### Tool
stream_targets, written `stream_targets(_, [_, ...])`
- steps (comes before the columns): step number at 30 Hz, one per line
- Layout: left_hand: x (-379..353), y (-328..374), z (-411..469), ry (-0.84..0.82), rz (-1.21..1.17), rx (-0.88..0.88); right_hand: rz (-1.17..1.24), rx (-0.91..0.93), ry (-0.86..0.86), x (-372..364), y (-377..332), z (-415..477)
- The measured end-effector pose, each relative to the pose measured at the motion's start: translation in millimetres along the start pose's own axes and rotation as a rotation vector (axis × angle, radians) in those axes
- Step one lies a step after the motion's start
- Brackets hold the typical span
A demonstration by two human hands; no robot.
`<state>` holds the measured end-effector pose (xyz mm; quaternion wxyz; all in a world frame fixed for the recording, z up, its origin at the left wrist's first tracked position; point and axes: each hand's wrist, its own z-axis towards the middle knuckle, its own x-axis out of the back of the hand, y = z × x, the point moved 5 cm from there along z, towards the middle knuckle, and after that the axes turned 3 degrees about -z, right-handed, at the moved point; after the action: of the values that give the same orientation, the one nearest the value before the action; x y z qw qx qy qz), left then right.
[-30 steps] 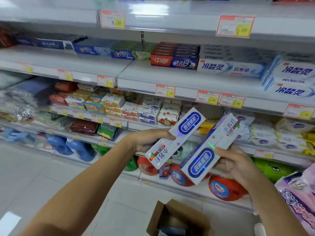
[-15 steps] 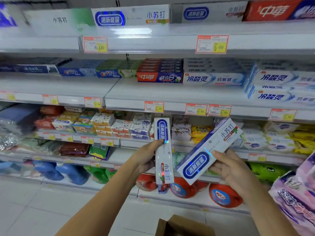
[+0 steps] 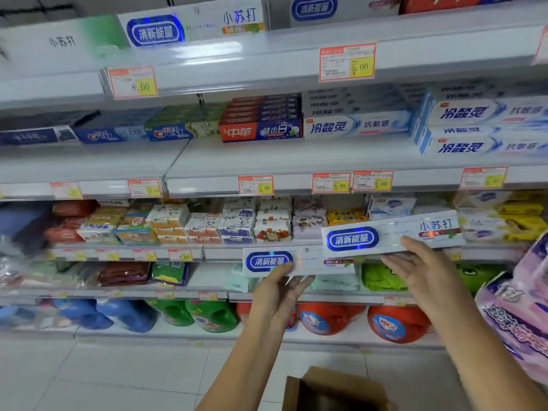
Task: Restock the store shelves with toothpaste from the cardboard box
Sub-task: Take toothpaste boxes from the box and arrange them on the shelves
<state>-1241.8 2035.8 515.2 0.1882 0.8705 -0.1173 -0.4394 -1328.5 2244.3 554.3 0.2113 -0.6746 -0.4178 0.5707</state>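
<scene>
The shelves (image 3: pixel 237 161) carry stocked goods. The cardboard box (image 3: pixel 335 390) sits on the floor below them. The left hand (image 3: pixel 278 295) grips the lower toothpaste pack (image 3: pixel 308 261). The right hand (image 3: pixel 421 268) grips the upper toothpaste pack (image 3: pixel 391 234). Both packs are held level in front of the soap shelf.

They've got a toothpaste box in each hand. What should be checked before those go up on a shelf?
1. Left hand grips the lower toothpaste box: ok.
2. Right hand grips the upper toothpaste box: ok.
3. Both boxes lengthwise, print facing out: ok.
4. Matching boxes on the top shelf to join: ok, same blue label.
5. Free room on that shelf: cannot tell, the picture cuts it off.
6. More stock in the cardboard box: cannot tell, its inside is dark.
</scene>
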Motion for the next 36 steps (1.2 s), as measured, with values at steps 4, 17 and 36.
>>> stream_targets(4, [-7,-5,-1,0.004,-0.021,-0.035,0.036,-0.088,-0.028,-4,12,-8])
stream_targets(17, [-37,-3,-14,-0.333,-0.07,-0.063,0.142,-0.179,-0.005,-25,38,-22])
stream_targets(36, [-112,56,-46,-0.352,0.082,-0.489,-0.796,0.551,-0.357,-89,-87,-57])
